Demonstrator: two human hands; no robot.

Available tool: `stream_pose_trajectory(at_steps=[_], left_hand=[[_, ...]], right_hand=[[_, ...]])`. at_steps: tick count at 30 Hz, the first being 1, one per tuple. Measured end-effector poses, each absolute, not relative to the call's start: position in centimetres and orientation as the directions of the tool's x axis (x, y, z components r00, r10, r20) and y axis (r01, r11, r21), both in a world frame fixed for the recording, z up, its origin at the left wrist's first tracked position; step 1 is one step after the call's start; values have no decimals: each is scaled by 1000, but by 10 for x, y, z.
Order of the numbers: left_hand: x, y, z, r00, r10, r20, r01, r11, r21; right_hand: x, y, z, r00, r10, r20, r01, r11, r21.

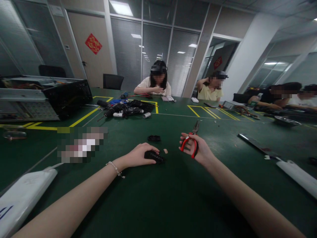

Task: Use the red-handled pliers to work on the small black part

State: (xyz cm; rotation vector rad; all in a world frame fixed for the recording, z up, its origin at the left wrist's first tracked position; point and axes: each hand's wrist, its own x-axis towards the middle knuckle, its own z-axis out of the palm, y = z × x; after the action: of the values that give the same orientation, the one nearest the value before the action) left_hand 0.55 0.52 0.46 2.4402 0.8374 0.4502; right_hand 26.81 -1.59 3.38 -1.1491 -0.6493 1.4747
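Around the left wrist [121,163], just behind the left hand [138,154], I see one thin bracelet [116,169] made of small, pale pieces like beads, with a little end which dangles below. Both the left forearm [74,201] and the right forearm [237,190] are slender and bare, and the right hand [202,150] is bare also.

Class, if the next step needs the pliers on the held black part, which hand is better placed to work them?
Right hand, probably: it holds the red-handled pliers, though their tips point away from the black part. The left hand grasps that part, so likely suits steadying it.
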Motion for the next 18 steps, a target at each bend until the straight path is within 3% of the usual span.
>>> stream_pose_trajectory(at_steps=[4, 8, 10, 12, 15, 18], left_hand=[[5, 5, 5, 759, 638, 129, 476, -679, 560], [5, 5, 5, 757, 641, 126, 480, -677, 558], [5, 6, 5, 756, 643, 125, 480, -673, 562], [5, 6, 6, 755, 645, 121, 481, -669, 566], [5, 6, 6, 757, 643, 115, 477, -665, 575], [5, 6, 5, 761, 637, 123, 468, -670, 576]], right_hand=[[271, -13, 29, 87, 962, -257, -265, -227, -937], [270, -11, 18, 52, 998, 35, 205, 24, -978], [270, -11, 12, -4, 986, 164, 506, 144, -850], [271, -11, 8, -72, 953, 296, 697, 261, -669], [272, -11, 1, -252, 852, 458, 818, 441, -369], [270, -9, -5, -389, 763, 517, 822, 540, -179]])
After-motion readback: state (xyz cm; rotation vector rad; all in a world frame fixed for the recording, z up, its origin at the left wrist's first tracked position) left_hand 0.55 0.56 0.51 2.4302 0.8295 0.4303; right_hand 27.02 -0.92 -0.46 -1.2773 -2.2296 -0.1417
